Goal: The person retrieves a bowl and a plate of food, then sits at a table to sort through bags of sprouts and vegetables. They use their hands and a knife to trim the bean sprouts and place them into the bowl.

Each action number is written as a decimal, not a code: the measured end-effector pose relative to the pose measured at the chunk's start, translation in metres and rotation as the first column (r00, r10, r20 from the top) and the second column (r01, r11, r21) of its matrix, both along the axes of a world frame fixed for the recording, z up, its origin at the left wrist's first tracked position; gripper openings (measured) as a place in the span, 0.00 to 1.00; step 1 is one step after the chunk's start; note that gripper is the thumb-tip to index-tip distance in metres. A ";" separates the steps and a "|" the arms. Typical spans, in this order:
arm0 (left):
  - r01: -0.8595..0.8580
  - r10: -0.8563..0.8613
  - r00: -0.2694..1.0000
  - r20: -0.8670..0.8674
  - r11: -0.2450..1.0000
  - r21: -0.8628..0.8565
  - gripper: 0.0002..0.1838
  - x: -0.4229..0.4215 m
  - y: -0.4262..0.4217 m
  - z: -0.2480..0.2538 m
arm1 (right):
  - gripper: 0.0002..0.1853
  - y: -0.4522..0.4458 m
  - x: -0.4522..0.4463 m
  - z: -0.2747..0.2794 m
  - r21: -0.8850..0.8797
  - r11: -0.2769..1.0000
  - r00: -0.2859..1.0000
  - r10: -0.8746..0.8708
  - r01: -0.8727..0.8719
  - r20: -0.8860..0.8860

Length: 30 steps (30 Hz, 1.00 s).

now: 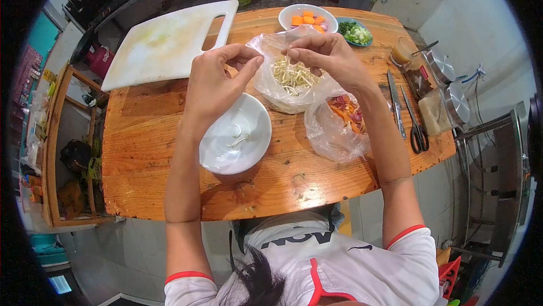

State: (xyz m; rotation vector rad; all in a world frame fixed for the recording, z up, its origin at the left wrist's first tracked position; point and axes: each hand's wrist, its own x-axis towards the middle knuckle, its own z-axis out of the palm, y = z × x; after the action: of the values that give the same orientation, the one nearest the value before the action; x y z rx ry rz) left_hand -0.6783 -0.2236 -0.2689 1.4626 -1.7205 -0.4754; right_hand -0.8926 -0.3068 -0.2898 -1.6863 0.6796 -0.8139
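Note:
A clear plastic bag (264,82) of bean sprouts (294,77) stands opened out on the table, below and between my two hands. Above its right side, my right hand (331,60) pinches what looks like a thin, pale bean sprout (288,53) between thumb and forefinger. My left hand (218,77) is raised over the bag's left edge, thumb and forefinger tips close together; anything between them is too small to make out. Under my left wrist sits a white bowl (254,130) with a few sprouts in its bottom. Another plastic bag (328,142) holds orange and reddish peelings.
A white cutting board (153,46) covers the back left. Behind the bags are a bowl of cut carrots (308,20) and a plate of chopped greens (355,33). A knife (395,102), scissors (417,130), a glass (401,54) and jars (434,113) line the right side.

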 end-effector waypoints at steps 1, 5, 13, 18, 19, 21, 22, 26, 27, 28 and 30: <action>0.069 -0.065 0.992 -0.103 0.997 0.029 0.13 0.001 -0.003 -0.004 | 0.11 0.003 0.001 0.002 0.012 1.000 0.999 0.015 -0.016 0.031; 0.269 -0.215 0.851 -0.480 0.962 0.045 0.22 -0.004 -0.005 -0.009 | 0.11 0.013 0.005 0.006 0.057 0.993 0.989 0.096 -0.102 0.109; 0.381 -0.227 0.732 -0.642 0.918 0.109 0.27 -0.005 -0.004 -0.006 | 0.13 0.014 0.017 -0.002 -0.201 0.979 0.988 0.053 -0.023 0.146; 0.278 -0.200 0.796 -0.572 0.959 0.050 0.22 -0.003 -0.006 -0.008 | 0.11 0.027 0.010 0.016 -0.547 0.819 0.975 -0.222 0.175 -0.021; 0.272 -0.198 0.795 -0.573 0.961 0.046 0.22 -0.004 -0.006 -0.007 | 0.11 0.028 0.011 0.018 -0.613 0.764 0.967 -0.253 0.200 0.000; 0.261 -0.193 0.794 -0.576 0.965 0.036 0.21 -0.005 -0.005 -0.006 | 0.09 0.029 0.012 0.018 -0.693 0.682 0.956 -0.290 0.235 0.039; 0.262 -0.194 0.795 -0.574 0.964 0.037 0.20 -0.005 -0.006 -0.007 | 0.09 0.029 0.013 0.017 -0.711 0.658 0.953 -0.299 0.248 0.055; 0.264 -0.191 0.812 -0.551 0.963 0.056 0.19 -0.006 -0.005 -0.006 | 0.07 0.025 0.013 0.011 -0.772 0.590 0.952 -0.301 0.234 0.059; 0.262 -0.186 0.819 -0.543 0.963 0.065 0.19 -0.006 -0.005 -0.006 | 0.06 0.026 0.014 0.011 -0.768 0.592 0.948 -0.313 0.245 0.061; 0.267 -0.192 0.816 -0.545 0.962 0.061 0.18 -0.006 -0.005 -0.006 | 0.06 0.026 0.014 0.012 -0.763 0.593 0.944 -0.325 0.256 0.064; 0.277 -0.203 0.811 -0.548 0.960 0.054 0.17 -0.006 -0.006 -0.008 | 0.05 0.027 0.014 0.012 -0.760 0.596 0.941 -0.334 0.260 0.060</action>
State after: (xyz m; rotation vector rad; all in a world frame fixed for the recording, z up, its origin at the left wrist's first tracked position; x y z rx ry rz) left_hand -0.6845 -0.2292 -0.2764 1.0528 -1.4296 -1.0505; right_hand -0.8785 -0.2795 -0.2777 -2.4226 0.7441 -1.4170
